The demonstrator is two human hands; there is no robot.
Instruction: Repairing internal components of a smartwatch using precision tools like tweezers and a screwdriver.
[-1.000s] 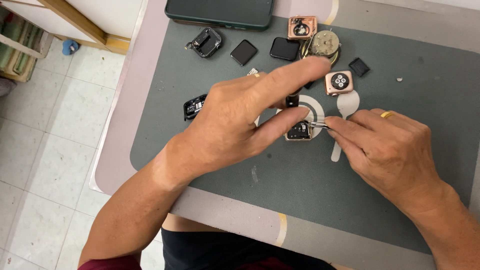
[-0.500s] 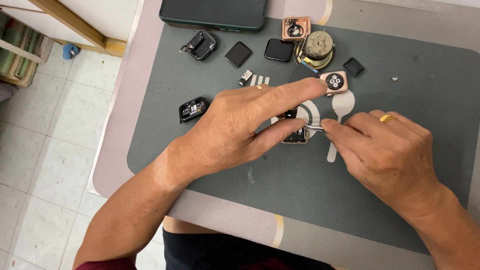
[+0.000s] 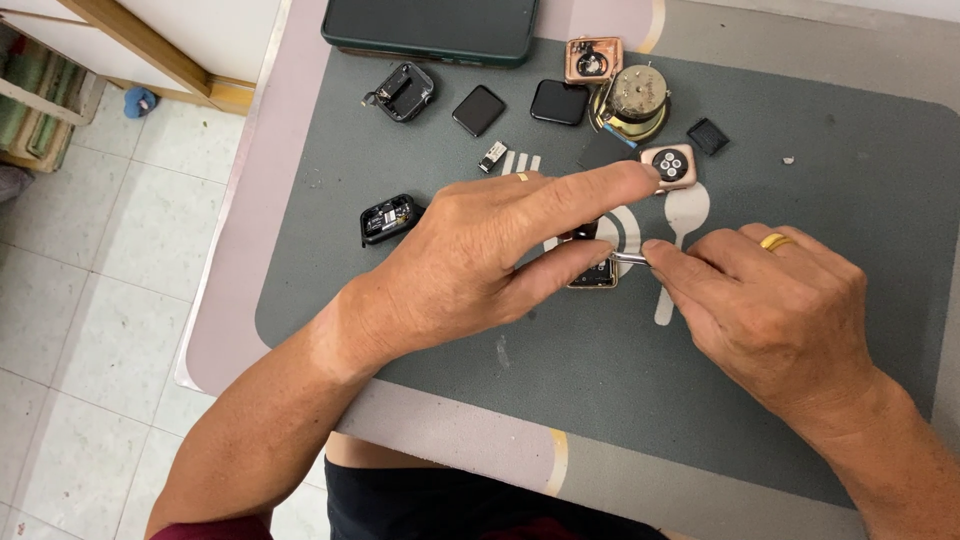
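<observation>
Head view — left hand (image 3: pixel 470 265) fingers pinch watch case (image 3: pixel 592 272); right hand (image 3: pixel 775 300) fingers grip tweezers (image 3: pixel 628 258) at it.

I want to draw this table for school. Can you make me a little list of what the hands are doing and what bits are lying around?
Left hand: left hand presses down on the small gold square watch case, index finger stretched out
Right hand: right hand pinches a thin silver metal tool, tip at the case
Surface: grey rubber work mat
Nearby: rose-gold watch back with round black sensor; two black square screens; round brass mechanism; dark phone at the top edge
</observation>
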